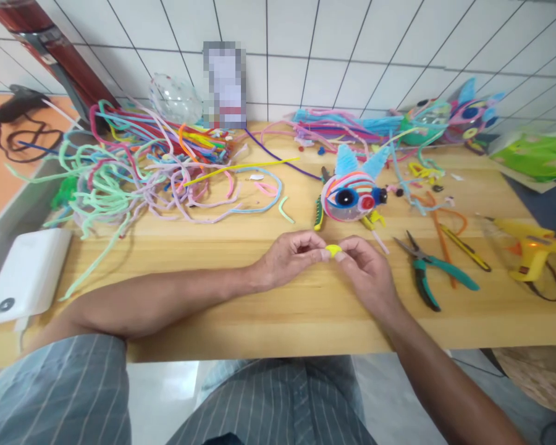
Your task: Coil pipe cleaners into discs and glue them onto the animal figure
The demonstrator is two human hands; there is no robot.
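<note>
Taking the pinched piece as the clock's centre, with twelve pointing away from the person, the left hand and right hand meet there. Each hand is narrowed, thumb against finger, and between them they hold a small, rounded yellow piece; its material is too small to tell.

At one o'clock, near the fingers but apart, sits a ball-shaped animal head of clear shell wrapped in pink, orange and white strips. It already carries two fuzzy light-blue pointed ears, a round blue-and-black eye and a red button-like nose. Its lower part looks bare and see-through, so the work seems well advanced but unfinished; the yellow piece is unattached, and where it belongs cannot be told.

Between one and two, at the wall, stands a similar pink-and-blue head. Toward ten sprawls a tangled heap of pastel fuzzy stems; at twelve, beyond the head, lies a blue, pink and purple stem bundle.

Near three lie teal-handled metal pliers, a slim yellow cutter and, farther out, a yellow glue gun. The pliers, close beside the right hand, could hinder a sideways reach; the short path to the head looks open.
</note>
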